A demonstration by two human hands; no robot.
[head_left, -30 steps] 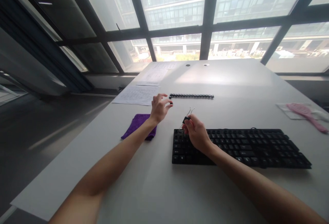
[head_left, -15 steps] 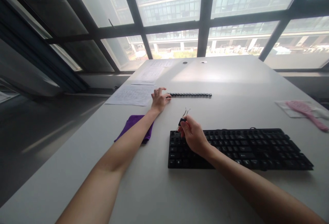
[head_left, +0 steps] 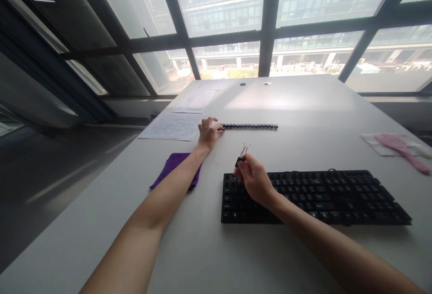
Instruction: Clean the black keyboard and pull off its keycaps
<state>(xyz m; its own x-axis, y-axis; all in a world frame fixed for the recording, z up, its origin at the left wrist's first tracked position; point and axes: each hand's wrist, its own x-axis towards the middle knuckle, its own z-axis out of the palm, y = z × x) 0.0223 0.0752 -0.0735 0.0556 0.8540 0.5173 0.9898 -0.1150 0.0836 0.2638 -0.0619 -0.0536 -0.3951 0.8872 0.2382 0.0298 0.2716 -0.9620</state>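
My left hand (head_left: pixel 208 133) reaches out to the left end of a row of black keycaps (head_left: pixel 251 126) lying on the grey table (head_left: pixel 216 249); its fingertips touch the end keycap, pinched around it. My right hand (head_left: pixel 255 180) hovers over the upper left corner of a black keyboard (head_left: pixel 320 197) and grips a small black binder clip (head_left: pixel 240 158) with its wire handles pointing up. A purple cloth (head_left: pixel 177 168) lies under my left forearm.
Printed paper sheets (head_left: pixel 173 126) lie at the left edge of the table, more (head_left: pixel 199 98) further back. A pink hairbrush (head_left: pixel 400 148) on a clear sleeve lies at the far right. Large windows stand behind the table; the floor drops away on the left.
My left hand has moved forward from above the table down to the left end of the keycap row. My right hand stays with the clip over the keyboard.
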